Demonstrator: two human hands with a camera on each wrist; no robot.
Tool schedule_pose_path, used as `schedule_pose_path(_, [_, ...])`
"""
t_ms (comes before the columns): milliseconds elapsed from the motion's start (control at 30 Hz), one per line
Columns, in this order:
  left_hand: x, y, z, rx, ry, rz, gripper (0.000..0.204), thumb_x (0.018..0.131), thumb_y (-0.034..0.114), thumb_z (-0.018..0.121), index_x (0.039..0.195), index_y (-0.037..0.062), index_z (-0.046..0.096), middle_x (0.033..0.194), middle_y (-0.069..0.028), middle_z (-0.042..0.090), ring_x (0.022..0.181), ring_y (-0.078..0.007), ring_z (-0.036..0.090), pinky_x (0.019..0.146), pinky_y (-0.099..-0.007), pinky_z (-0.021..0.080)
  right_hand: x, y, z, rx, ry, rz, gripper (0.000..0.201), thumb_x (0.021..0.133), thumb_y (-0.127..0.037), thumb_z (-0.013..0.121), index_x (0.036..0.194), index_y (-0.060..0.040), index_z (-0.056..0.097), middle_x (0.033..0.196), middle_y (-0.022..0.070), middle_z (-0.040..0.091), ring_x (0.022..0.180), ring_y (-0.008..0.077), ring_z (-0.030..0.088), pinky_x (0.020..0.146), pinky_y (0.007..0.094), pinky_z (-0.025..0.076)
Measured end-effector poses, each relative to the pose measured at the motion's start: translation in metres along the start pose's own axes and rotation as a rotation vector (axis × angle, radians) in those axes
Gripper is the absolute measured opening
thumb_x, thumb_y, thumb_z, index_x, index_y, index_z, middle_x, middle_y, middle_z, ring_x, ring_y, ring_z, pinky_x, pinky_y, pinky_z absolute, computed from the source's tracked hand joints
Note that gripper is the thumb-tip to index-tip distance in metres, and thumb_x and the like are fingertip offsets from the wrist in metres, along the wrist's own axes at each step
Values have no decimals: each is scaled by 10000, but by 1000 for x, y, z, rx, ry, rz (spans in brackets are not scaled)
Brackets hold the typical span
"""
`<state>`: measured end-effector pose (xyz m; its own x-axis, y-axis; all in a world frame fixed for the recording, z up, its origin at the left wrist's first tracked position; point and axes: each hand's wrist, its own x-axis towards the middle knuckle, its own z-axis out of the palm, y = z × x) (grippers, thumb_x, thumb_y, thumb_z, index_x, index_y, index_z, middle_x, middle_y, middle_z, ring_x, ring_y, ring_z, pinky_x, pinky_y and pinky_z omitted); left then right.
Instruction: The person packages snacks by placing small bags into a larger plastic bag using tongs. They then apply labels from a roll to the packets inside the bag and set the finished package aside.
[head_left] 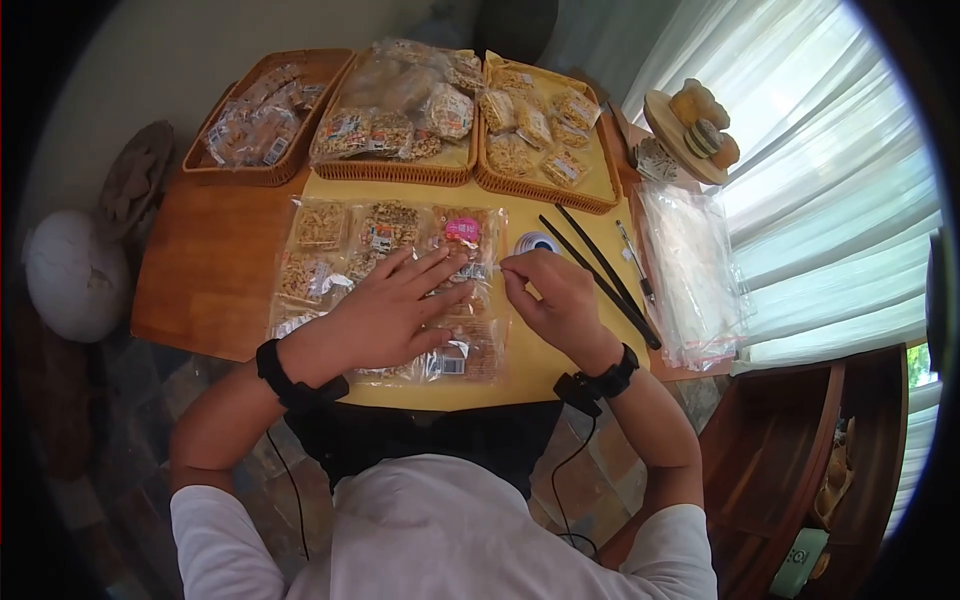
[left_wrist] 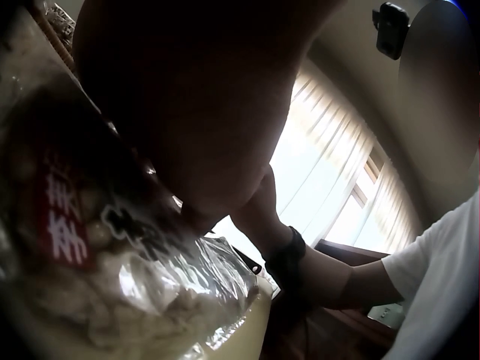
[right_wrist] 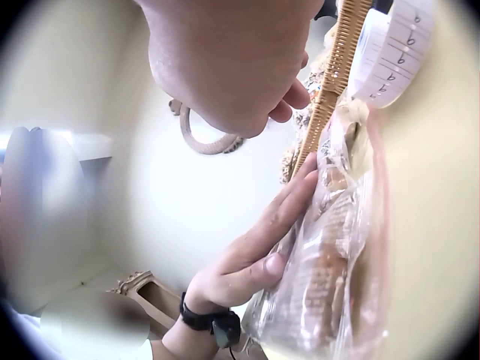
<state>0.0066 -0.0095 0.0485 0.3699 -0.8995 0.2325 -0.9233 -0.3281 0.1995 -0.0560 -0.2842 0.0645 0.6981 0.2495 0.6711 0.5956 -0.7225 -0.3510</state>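
A large clear bag (head_left: 490,352) lies flat on the yellow mat, with several small packets of chunky snack inside it in rows and a pink round label at its upper right. My left hand (head_left: 385,310) rests on the bag with its fingers spread; the right wrist view shows that hand (right_wrist: 251,259) from the side. At the bag's right edge, my right hand (head_left: 560,300) has its fingers curled, thumb and forefinger pinching the edge. A pink strip (right_wrist: 380,225) runs along that edge. The right fingertips are partly hidden in the right wrist view.
Three wicker trays with packets stand at the back: left (head_left: 240,175), middle (head_left: 395,172), right (head_left: 550,196). Right of the bag are a tape roll (head_left: 537,243), two black strips (head_left: 600,270), a pen (head_left: 636,262) and stacked clear bags (head_left: 690,270).
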Motion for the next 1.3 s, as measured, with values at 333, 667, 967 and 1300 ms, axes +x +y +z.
schedule_pose_path(333, [-22,-27,-31,-183,56,-56,529,1028,317,689,1503,96,615,1617,-169,533,1511,-369,483,1257,-559,335,7,2,26,-120,-146,-136,183,857,-21,813,1025,-73,764,961,69,729,798,257,722,678,377,579])
schedule_pose_path(667, [-50,-49,-39,-121,231,-250,394,1008,205,705,1368,46,698,1524,-156,623,1400,-385,582,1180,-513,446,0,0,17,-114,-376,-208,152,878,-120,803,1025,-107,768,982,36,646,835,227,676,684,374,568])
schedule_pose_path(967, [-92,-36,-36,-97,422,-567,478,1002,277,737,1413,46,658,1458,-186,638,1373,-375,593,1131,-479,491,-13,-24,11,-49,-222,165,282,986,-191,750,1219,-33,735,1027,119,671,894,307,713,733,411,583])
schedule_pose_path(1300, [-140,-124,-4,-871,390,-957,303,1064,293,727,1130,-3,712,876,-12,730,742,-115,632,715,-303,531,-2,-16,-16,285,-609,1182,269,1034,-231,709,1119,24,711,928,67,781,706,127,752,580,278,580])
